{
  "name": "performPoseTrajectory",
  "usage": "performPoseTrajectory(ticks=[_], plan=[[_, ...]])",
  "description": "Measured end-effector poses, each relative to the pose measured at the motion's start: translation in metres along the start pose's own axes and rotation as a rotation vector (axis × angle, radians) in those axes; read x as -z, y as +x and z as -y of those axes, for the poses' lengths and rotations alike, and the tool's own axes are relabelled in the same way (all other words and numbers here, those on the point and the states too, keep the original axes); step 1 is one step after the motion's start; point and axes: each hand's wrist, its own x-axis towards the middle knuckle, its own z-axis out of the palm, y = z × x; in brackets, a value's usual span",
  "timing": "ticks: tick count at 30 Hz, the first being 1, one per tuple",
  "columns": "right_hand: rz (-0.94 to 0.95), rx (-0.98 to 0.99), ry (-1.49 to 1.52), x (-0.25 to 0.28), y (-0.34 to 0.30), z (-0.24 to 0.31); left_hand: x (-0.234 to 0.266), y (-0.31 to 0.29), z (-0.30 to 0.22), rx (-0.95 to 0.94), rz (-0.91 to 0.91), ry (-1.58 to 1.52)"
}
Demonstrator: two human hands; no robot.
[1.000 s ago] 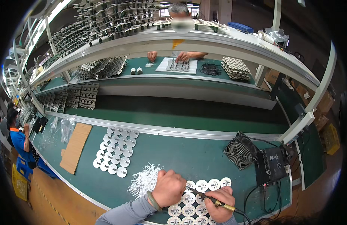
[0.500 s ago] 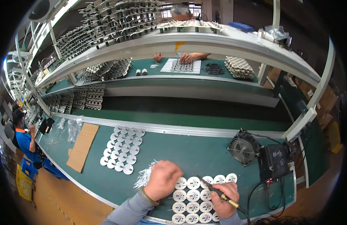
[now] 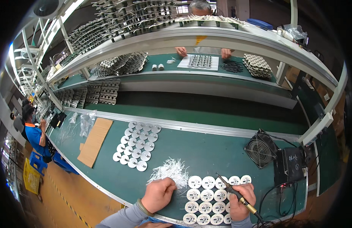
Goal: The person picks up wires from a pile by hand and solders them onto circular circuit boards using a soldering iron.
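My right hand (image 3: 242, 199) grips a soldering iron (image 3: 238, 194), its thin tip pointing up and left over the upper rows of round white circuit boards (image 3: 194, 195). These boards lie in a close grid, with small dark parts on their faces. My left hand (image 3: 158, 194) is closed, thumb and fingers pinched together at the near edge of a loose pile of short white wires (image 3: 170, 171). Whatever those fingers hold is too small or hidden to make out. Several boards lie partly beneath my right hand.
Round silver discs (image 3: 137, 143) form another grid beyond the wires, beside a brown cardboard piece (image 3: 95, 142). At right stand a fan (image 3: 260, 149) and a black box (image 3: 289, 165) with cables. Across the bench, a person's hands flank a white board (image 3: 185, 65).
My left hand has moved from beside the boards toward me, down to the wire pile, uncovering more wires. The soldering iron's tip has lifted off to the upper rows. The view has shifted.
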Motion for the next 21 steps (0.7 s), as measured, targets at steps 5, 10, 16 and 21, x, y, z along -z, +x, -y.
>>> performPoseTrajectory(ticks=[5,10,16,21], plan=[[0.011,-0.042,0.004,0.000,0.000,0.001,-0.020,-0.009,0.007,-0.174,-0.051,0.302],[0.029,-0.020,-0.021,0.000,-0.002,-0.001,-0.034,-0.014,0.001,-0.228,-0.029,0.457],[0.013,-0.036,0.013,-0.001,-0.002,0.000,-0.031,-0.011,0.004,-0.343,-0.017,0.584],[-0.002,-0.008,0.042,0.002,-0.007,-0.010,-0.010,-0.010,0.007,-0.241,-0.166,0.184]])
